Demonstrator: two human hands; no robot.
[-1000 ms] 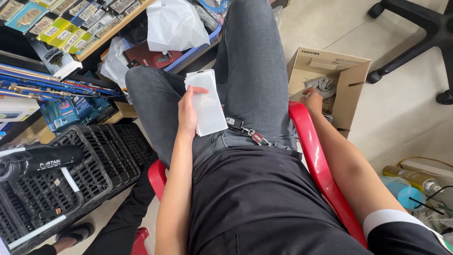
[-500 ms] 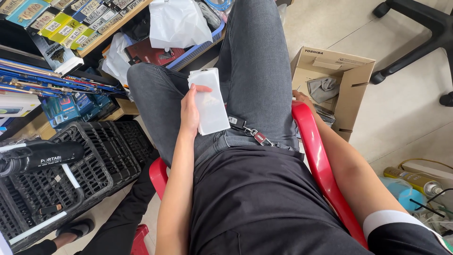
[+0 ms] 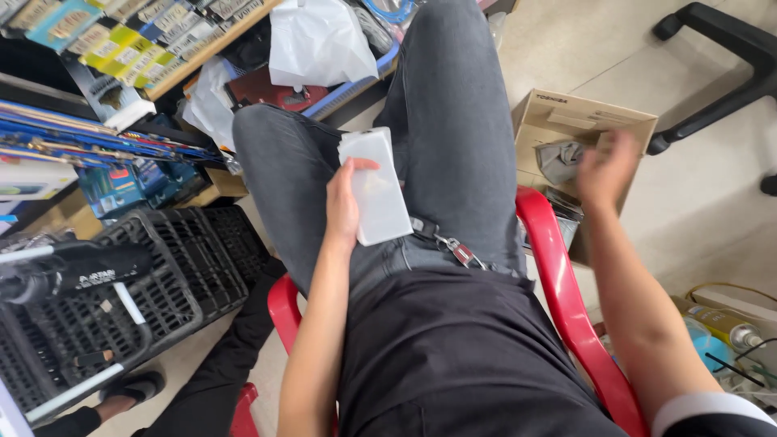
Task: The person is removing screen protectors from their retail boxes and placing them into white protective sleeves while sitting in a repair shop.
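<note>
you are sitting in a red plastic chair and holding a flat white packet in your left hand, the thumb curled over its near long edge and the other fingers hidden under it, so the packet is resting on your left thigh, just above the keys clipped at your belt. your right hand is hanging in the air over the right edge of the chair, just above the open cardboard box on the floor; it is blurred, the fingers seem loosely spread, and i cannot tell whether anything is pinched in them. the likely slip here is the packet: it is being gripped along one side only, and its far end is sticking out past your fingers, so it could slide off your thigh toward the black plastic crates or the clutter by the shelf edge. the right hand is also reaching sideways while your eyes are looking down the middle, so it could knock the box's raised flap or snag the grey cloth lying inside the box.
</note>
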